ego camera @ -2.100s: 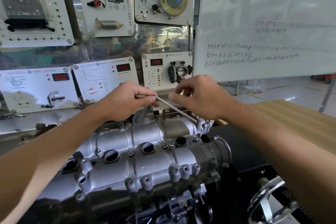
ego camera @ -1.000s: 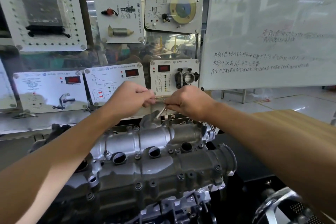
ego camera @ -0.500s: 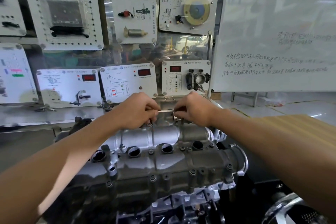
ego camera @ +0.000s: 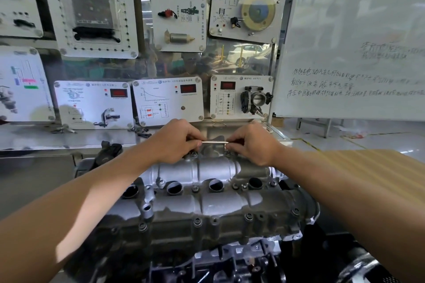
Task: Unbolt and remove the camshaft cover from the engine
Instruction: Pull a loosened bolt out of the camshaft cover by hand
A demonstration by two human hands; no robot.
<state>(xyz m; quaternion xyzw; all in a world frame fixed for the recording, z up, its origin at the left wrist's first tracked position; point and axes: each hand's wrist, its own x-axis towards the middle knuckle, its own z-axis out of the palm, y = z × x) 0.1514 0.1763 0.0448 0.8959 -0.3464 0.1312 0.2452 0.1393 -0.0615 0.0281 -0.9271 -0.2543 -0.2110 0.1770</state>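
The cover (ego camera: 207, 204) sits on the engine (ego camera: 236, 257) in the middle of the view, with bolts (ego camera: 197, 221) seated along its near edge and round wells (ego camera: 174, 187) open in a row along its middle. Both hands are at its far edge, knuckles toward the camera. The left hand (ego camera: 177, 142) and right hand (ego camera: 253, 146) hold a thin silvery bar (ego camera: 215, 142) between them, lying level. The left fingers (ego camera: 195, 143) are curled and pinch one end; the right fingers (ego camera: 232, 141) pinch the other. Whether the bar reaches a bolt cannot be told, as the right hand hides that end. Behind the engine stand white panels (ego camera: 167, 99), one carrying a throttle body (ego camera: 256, 99). A whiteboard (ego camera: 356, 30) with handwriting is at the right, and a wooden counter (ego camera: 368, 167) lies beyond the right forearm
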